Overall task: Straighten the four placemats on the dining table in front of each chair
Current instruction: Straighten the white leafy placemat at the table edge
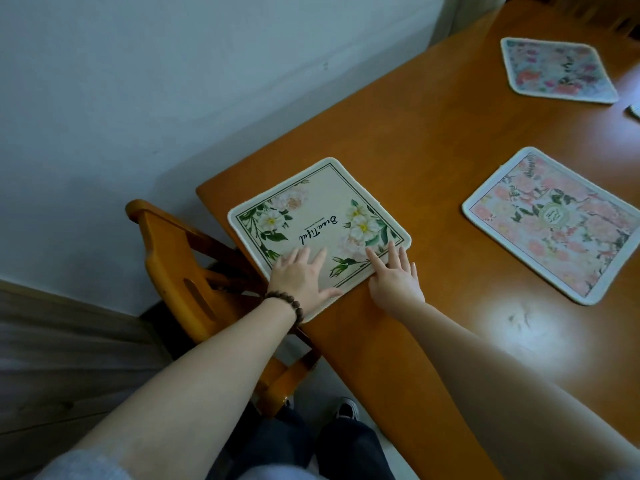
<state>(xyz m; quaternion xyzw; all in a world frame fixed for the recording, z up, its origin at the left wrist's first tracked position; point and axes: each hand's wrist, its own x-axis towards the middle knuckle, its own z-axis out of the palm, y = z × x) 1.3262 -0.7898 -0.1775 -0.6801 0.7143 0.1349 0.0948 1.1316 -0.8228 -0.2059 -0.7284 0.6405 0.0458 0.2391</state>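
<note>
Currently you are standing at the corner of the wooden table (433, 140), beside the chair (180, 258) pushed in at the left. Your left hand (300, 277), with a bead bracelet (287, 303) at the wrist, is lying flat on the near edge of the cream placemat (318, 216), fingers (292, 254) spread and open, gripping nothing. Your right hand (394, 275) is resting at the same mat's near right corner, its fingertips pressing on the border and its palm partly on the bare wood, likewise open.

The cream mat is sitting close to the table's corner in front of the chair, and it appears turned slightly against the table edge. To finish this step well, keep both palms flat and slide rather than lift, so the cloth is not bunching. Rotate with one hand as a pivot and the other sweeping, until the near border is running parallel to the table edge. Press lightly; a heavy push will likely wrinkle the fabric.

Further right, the pink placemat (554, 223) is lying askew, well apart from the first. The far placemat (557, 69) is lying near the far end, also angled. Only a sliver of another mat (635, 110) is showing at the right margin, so its alignment cannot be judged.
</note>
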